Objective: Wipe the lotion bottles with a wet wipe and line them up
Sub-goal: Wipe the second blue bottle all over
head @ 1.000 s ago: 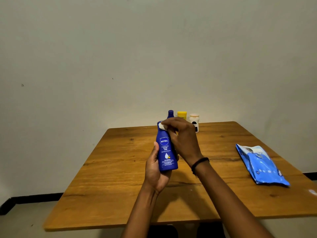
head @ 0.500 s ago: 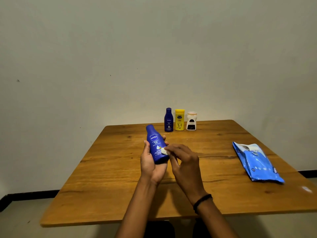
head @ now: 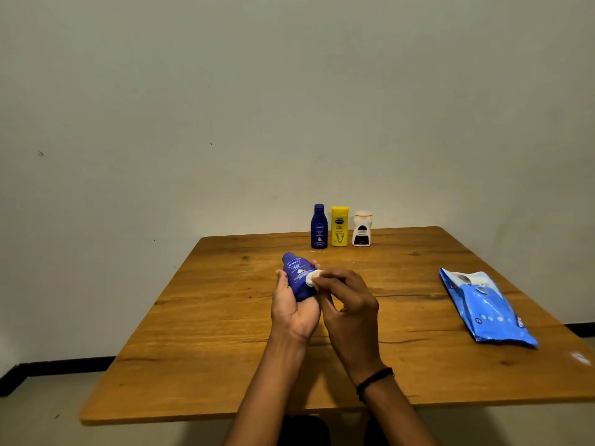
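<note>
Blue bottle (head: pixel 297 275), white wipe (head: pixel 311 279), yellow bottle (head: pixel 339 226), blue pack (head: pixel 486 309)

The left forearm (head: pixel 273 378) and right forearm (head: pixel 402 416) are shown bare; a thin black cord wristband (head: pixel 375 379) is worn at the right wrist.

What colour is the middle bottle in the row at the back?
The middle bottle is yellow; head view.

3 bottles (head: pixel 339 226) in row, table (head: pixel 193 333) far edge; wipes pack (head: pixel 483 305) R; 4th bottle (head: pixel 297 275) above ctr.
</note>
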